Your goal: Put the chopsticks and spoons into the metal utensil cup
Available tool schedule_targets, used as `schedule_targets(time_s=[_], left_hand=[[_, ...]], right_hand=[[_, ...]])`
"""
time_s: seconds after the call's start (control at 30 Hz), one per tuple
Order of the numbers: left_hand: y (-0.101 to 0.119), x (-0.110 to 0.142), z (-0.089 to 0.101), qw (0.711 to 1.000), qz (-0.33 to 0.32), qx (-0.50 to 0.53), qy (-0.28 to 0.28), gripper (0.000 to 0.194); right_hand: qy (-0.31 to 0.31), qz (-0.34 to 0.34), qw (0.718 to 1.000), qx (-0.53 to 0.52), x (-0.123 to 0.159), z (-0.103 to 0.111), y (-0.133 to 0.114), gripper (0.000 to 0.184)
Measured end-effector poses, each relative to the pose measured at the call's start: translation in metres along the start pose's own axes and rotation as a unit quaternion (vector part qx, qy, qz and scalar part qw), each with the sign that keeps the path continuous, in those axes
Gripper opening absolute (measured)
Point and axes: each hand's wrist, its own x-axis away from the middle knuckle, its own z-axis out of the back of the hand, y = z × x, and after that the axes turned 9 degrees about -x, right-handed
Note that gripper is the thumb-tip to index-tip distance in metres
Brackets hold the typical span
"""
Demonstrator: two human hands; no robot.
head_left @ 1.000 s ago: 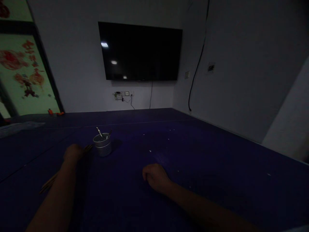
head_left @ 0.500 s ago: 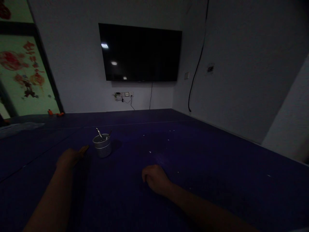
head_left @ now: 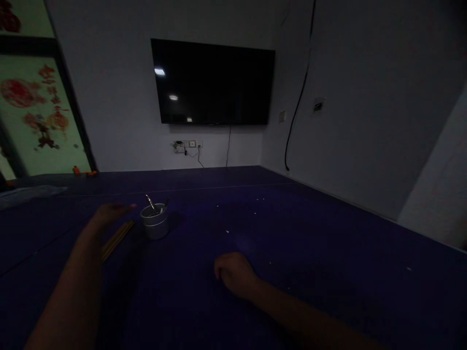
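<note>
My left hand (head_left: 111,214) is raised a little above the dark blue surface (head_left: 189,287), its fingers stretched towards a grey metal cup (head_left: 155,227), with nothing seen in them. Just below that hand lies a bundle of thin yellow-brown sticks (head_left: 117,240), apart from the fingers; part of it is hidden behind my wrist. The cup stands upright with a shiny slim handle (head_left: 150,201) and a darker one leaning out; what they belong to is hidden inside. My right hand (head_left: 235,273) rests on the surface, fingers curled closed, and no object shows in it.
Small white scraps (head_left: 227,232) are scattered over the middle and right of the surface. Orange items (head_left: 76,170) lie at the far left, near a crumpled clear sheet (head_left: 32,192). A black cable (head_left: 297,109) hangs along the right wall; a television (head_left: 215,82) hangs ahead.
My left hand has let go of the bundle of sticks and lifted up and forward, towards the cup. The sticks now lie on the surface. My right hand has stayed put.
</note>
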Motion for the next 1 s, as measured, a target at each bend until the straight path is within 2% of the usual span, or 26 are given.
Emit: schedule_targets(time_s=[0.13,0.2,0.3,0.37,0.73,0.9,1.0], left_hand=[[0.041,0.007,0.006,0.992,-0.070,0.072,-0.075,0.063],[0.056,0.011,0.002,0.984,-0.098,0.089,-0.120,0.056],[0.066,0.014,-0.009,0.971,-0.120,0.084,-0.189,0.041],[0.066,0.014,-0.017,0.964,-0.137,0.083,-0.213,0.035],[0.058,0.009,-0.042,0.962,-0.183,0.089,-0.180,0.024],[0.055,0.008,-0.042,0.968,-0.182,0.080,-0.151,0.027],[0.053,0.009,-0.039,0.978,-0.163,0.063,-0.114,0.031]], right_hand=[[0.006,0.007,1.000,-0.005,0.001,0.000,0.002,0.030],[0.007,0.011,1.000,-0.006,0.001,0.000,0.002,0.030],[0.001,0.010,1.000,-0.006,0.000,0.000,0.002,0.030],[0.000,0.003,1.000,-0.002,0.000,0.000,0.001,0.030],[-0.012,-0.011,1.000,0.011,0.000,0.002,-0.003,0.030],[-0.016,-0.009,1.000,0.017,0.000,0.001,-0.002,0.029],[-0.016,-0.003,1.000,0.012,0.000,0.000,0.000,0.030]])
